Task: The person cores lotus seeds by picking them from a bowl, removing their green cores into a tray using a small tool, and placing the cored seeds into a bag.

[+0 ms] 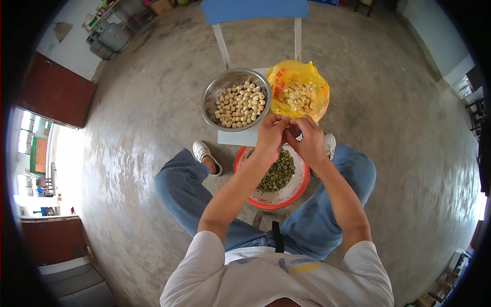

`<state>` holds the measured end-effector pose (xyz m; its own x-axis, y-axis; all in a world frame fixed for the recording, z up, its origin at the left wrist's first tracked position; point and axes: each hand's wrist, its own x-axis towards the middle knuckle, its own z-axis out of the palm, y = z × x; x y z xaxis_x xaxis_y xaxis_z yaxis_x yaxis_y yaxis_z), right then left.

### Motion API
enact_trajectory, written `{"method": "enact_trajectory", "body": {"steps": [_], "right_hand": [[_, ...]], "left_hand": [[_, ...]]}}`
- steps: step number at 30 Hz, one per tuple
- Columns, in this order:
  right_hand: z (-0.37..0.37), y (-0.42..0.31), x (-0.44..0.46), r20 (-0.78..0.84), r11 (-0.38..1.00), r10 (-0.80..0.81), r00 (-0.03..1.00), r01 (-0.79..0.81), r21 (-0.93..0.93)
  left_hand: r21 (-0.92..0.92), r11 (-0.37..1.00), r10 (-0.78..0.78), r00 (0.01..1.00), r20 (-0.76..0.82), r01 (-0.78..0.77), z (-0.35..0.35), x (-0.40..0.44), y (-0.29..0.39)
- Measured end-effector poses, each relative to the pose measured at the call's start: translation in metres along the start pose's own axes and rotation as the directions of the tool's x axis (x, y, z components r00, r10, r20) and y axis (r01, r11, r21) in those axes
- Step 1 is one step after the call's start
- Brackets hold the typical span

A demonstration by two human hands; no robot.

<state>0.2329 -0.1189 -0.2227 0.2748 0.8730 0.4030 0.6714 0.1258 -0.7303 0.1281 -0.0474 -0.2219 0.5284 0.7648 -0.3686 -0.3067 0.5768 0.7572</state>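
Note:
My left hand (271,134) and my right hand (309,139) meet at the fingertips over the chair seat's front edge. Both are closed in a pinch on something too small to make out. Just beyond them lies an open yellow bag (321,92) with pale pieces (299,95) inside. To its left, a steel colander (208,110) holds round, cream-coloured balls (240,105). Below my hands is a red-rimmed white basin (302,187) containing small green pieces (279,174), partly hidden by my left forearm.
The colander and bag rest on a white chair seat (236,138) with a blue backrest (254,10). My legs bend around the basin, with white shoes (206,156) on the floor. Gas cylinders (113,37) stand at the upper left, near a dark red door (56,91).

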Motion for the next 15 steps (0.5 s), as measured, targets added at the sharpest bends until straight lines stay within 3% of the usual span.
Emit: {"method": "enact_trajectory", "body": {"steps": [2,6,8,11,15], "right_hand": [[0.0,0.001,0.0,0.002,0.999,-0.01,1.0,0.01,-0.05],[0.0,0.002,0.002,0.019,0.996,0.063,0.998,-0.064,0.07],[0.003,0.007,0.002,0.002,0.97,0.096,0.995,-0.094,0.224],[0.0,0.013,0.004,0.185,0.824,0.289,0.939,-0.342,0.451],[0.001,0.011,0.003,0.172,0.856,0.304,0.937,-0.348,0.381]], "left_hand": [[0.105,0.994,0.017,1.0,-0.01,-0.016,-0.001,0.001,-0.004],[0.202,0.979,0.0,1.0,-0.012,0.002,-0.004,-0.002,-0.004],[0.109,0.994,-0.031,0.999,0.028,0.028,-0.009,-0.002,-0.002],[0.036,0.999,-0.041,0.997,0.069,0.038,-0.018,-0.003,-0.003],[-0.104,0.99,-0.093,0.994,0.059,0.099,-0.022,-0.008,-0.003]]}}
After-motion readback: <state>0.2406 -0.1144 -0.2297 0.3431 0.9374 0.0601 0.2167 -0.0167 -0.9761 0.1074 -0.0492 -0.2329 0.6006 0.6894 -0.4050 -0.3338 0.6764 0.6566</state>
